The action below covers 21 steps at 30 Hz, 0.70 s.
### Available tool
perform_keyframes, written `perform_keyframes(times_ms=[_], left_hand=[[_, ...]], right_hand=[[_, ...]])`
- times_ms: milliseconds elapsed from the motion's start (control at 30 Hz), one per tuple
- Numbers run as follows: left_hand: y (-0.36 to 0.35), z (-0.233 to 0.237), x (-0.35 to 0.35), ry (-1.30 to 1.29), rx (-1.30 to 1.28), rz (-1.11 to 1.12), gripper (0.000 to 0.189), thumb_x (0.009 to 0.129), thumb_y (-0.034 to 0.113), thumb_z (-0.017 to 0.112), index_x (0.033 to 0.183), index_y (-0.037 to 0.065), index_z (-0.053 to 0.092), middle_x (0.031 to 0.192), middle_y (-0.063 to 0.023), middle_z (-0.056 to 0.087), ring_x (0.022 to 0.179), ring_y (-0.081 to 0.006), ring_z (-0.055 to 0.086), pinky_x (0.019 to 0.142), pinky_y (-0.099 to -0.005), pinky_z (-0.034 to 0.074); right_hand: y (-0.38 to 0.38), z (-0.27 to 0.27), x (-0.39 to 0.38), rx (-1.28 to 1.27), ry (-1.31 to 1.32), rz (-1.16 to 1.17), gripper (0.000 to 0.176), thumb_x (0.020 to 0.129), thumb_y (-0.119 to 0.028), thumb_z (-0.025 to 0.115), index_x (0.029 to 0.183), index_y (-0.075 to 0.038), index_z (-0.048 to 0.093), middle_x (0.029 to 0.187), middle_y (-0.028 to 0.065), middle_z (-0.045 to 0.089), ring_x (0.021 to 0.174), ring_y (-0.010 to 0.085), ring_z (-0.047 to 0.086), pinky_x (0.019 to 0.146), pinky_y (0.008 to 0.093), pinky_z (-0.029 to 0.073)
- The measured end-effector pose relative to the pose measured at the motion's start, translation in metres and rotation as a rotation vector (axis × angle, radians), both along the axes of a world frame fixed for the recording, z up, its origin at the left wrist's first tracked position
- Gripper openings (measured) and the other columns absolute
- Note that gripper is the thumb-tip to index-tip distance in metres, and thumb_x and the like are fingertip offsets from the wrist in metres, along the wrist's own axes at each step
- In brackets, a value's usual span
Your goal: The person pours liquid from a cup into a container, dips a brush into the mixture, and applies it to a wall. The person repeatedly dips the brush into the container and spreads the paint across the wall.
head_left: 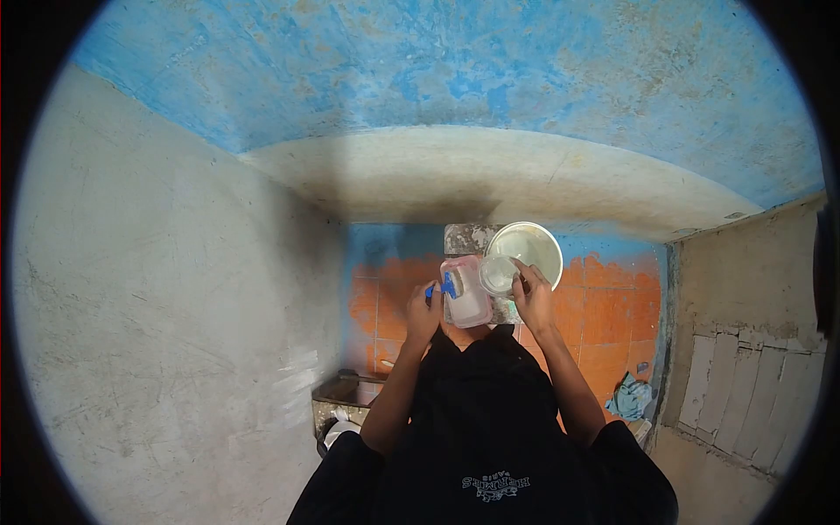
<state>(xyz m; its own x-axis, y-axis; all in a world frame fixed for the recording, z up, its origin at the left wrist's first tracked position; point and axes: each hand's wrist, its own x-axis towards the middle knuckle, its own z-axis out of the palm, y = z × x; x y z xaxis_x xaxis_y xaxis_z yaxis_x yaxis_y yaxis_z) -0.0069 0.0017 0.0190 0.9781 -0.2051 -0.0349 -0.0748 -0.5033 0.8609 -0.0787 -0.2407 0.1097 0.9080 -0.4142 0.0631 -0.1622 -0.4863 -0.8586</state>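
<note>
My left hand [424, 313] is closed around the handle of a blue-handled tool [448, 284]. The tool's T-shaped head is over the near-left part of a pinkish plastic tray [477, 320] with pale material in it; the exact kind of tool is too small to make out. My right hand [533, 296] grips the rim of a small clear round plastic tub [498, 275]. That tub is between the tray and a white bucket [555, 262], overlapping the bucket's near-left rim in view. The inside of the bucket looks pale.
A rough grey block [470, 236] lies beneath the tray and beside the bucket. Orange floor tiles [604, 306] spread around. A crumpled grey-green cloth [629, 398] lies at right, and a dark-edged box-like fixture [337, 398] stands at left. Walls [175, 289] enclose the space.
</note>
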Motion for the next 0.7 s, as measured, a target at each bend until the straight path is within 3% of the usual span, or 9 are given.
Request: perform_keyframes(times_ms=[700], left_hand=[[0.0017,-0.0030,-0.0013,-0.020,-0.015,0.007,0.033,0.103,0.024,0.060,0.117,-0.003,0.071,0.097,-0.0196,0.068,0.085,-0.0324,0.069,0.076,-0.0396,0.054]], right_hand=[[0.0020,0.0026,-0.0012,-0.017,0.008,0.005,0.038,0.094,0.002,0.059,0.131,-0.001,0.066,0.084,0.0173,0.059,0.067,0.0272,0.061,0.066,0.0391,0.052]])
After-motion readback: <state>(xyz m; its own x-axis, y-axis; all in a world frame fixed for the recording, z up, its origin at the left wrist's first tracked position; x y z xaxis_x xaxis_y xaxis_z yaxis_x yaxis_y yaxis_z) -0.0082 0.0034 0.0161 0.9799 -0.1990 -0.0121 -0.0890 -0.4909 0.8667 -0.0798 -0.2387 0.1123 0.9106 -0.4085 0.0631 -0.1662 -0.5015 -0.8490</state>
